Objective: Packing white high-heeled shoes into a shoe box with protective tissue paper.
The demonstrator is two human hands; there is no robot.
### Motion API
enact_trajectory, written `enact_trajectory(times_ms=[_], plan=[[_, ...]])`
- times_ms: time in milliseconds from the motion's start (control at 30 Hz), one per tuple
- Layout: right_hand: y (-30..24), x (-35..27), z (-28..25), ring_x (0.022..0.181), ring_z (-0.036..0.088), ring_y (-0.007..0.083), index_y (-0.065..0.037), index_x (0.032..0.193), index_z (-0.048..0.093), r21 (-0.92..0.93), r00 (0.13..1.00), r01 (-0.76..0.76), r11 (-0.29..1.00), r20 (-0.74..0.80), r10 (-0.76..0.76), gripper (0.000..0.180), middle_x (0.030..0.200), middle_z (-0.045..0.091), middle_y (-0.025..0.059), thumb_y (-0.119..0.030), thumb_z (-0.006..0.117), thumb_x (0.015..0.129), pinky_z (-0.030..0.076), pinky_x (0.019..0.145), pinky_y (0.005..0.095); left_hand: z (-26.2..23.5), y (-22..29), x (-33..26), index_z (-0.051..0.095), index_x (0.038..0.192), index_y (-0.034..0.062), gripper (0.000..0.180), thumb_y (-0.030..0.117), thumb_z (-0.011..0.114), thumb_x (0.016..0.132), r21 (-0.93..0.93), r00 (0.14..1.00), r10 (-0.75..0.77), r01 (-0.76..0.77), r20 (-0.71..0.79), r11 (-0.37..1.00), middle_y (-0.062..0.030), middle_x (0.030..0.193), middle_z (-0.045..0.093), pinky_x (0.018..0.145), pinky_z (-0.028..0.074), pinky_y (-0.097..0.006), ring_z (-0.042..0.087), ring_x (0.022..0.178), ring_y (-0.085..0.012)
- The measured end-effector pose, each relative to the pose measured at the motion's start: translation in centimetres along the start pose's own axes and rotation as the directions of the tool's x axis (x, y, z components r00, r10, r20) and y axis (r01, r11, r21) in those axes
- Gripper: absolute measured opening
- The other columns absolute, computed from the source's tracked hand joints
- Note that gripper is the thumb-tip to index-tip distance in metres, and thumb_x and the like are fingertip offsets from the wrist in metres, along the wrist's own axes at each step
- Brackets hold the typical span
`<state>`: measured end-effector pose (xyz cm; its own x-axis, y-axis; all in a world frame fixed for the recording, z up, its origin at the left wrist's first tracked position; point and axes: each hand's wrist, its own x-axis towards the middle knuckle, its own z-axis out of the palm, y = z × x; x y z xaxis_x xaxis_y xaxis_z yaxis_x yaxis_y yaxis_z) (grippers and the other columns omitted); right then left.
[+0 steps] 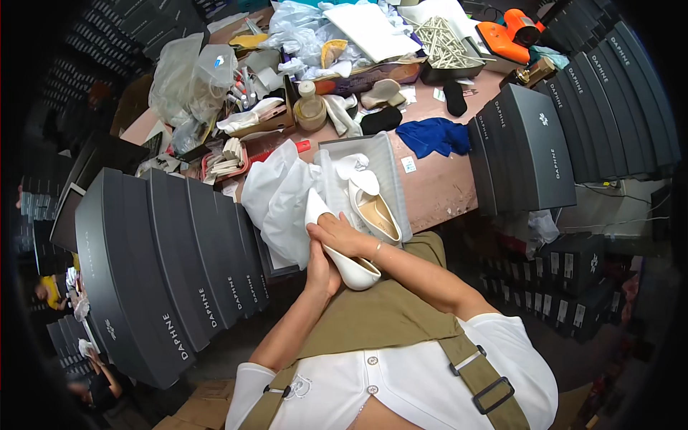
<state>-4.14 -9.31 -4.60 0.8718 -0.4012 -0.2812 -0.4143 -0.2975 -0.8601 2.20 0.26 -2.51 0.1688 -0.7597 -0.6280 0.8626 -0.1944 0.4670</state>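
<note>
The left hand and the right hand hold together one white shoe, fingers closed firmly upon it, at the near edge of the table; its pointed toe looks toward the far edge; the second white shoe lies in a paper-lined box beside it; a blue cloth lies toward the table's right edge.

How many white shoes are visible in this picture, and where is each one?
2. One white shoe is held by the left hand and right hand; another shoe lies on the pale sheet. More may be hidden inside the grey boxes.
</note>
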Motion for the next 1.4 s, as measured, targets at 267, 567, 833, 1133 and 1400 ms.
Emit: enact_trajectory(times_ms=[267, 567, 833, 1133, 1400], plan=[[-1.6, -1.7, 0.9, 0.121, 0.041, 0.0398, 0.008, 0.115, 0.048, -0.132, 0.999, 0.032, 0.991, 0.040, -0.027, 0.067, 0.119, 0.048, 0.0261, -0.053, 0.026, 0.097, 0.014, 0.105, 0.0650, -3.6, 3.2, 6.2, 0.046, 0.120, 0.0049, 0.058, 0.056, 0.044, 0.094, 0.251, 0.993, 0.088, -0.066, -0.077, 0.966, -0.0140, 0.095, 0.058, 0.077, 0.053, -0.041, 0.062, 0.086, -0.0257], [-3.7, -8.2, -2.1, 0.110, 0.050, 0.0387, 0.002, 0.115, 0.055, 0.371, 0.985, -0.039, 0.928, 0.172, -0.027, 0.046, 0.113, 0.054, 0.0295, -0.038, 0.041, 0.095, 0.037, 0.094, 0.0393, -2.9, 3.9, 3.1, 0.047, 0.114, 0.0046, 0.046, 0.047, 0.045, 0.097, 0.227, 0.999, 0.014, -0.004, -0.042, 0.974, -0.0133, 0.085, 0.060, 0.068, 0.054, -0.037, 0.063, 0.076, -0.0234], [-2.9, -5.8, -2.2, 0.139, 0.015, 0.0472, -0.003, 0.109, 0.061, -0.284, 0.980, 0.046, 0.958, -0.171, -0.098, 0.032, 0.153, 0.011, 0.0250, -0.022, 0.049, 0.087, 0.017, 0.103, 0.0671, -1.9, 3.4, 5.9, 0.047, 0.123, 0.0017, 0.049, 0.044, 0.044, 0.098, 0.154, 0.990, -0.026, 0.005, 0.138, 0.988, -0.0146, 0.108, 0.061, 0.084, 0.051, -0.038, 0.061, 0.096, -0.0239], [0.9, -0.9, 1.1, 0.138, 0.015, 0.0494, 0.003, 0.081, 0.067, -0.486, 0.961, -0.121, 0.866, -0.275, -0.020, 0.029, 0.148, 0.022, 0.0305, -0.020, 0.048, 0.083, 0.012, 0.102, 0.0728, -2.2, 2.2, 5.7, 0.046, 0.123, -0.0003, 0.056, 0.048, 0.046, 0.096, 0.156, 0.995, -0.051, 0.065, -0.090, 0.986, -0.0164, 0.115, 0.057, 0.091, 0.047, -0.039, 0.058, 0.104, -0.0268], [-1.6, -5.2, 1.1, 0.118, 0.042, 0.0536, 0.003, 0.100, 0.062, -0.401, 0.960, -0.162, 0.902, -0.274, 0.050, 0.035, 0.109, 0.055, 0.0289, -0.027, 0.045, 0.089, 0.024, 0.091, 0.0761, -2.5, 1.5, 5.0, 0.051, 0.113, 0.0003, 0.048, 0.045, 0.048, 0.096, 0.250, 1.000, 0.025, -0.020, -0.016, 0.968, -0.0150, 0.092, 0.063, 0.075, 0.052, -0.036, 0.063, 0.081, -0.0233]])
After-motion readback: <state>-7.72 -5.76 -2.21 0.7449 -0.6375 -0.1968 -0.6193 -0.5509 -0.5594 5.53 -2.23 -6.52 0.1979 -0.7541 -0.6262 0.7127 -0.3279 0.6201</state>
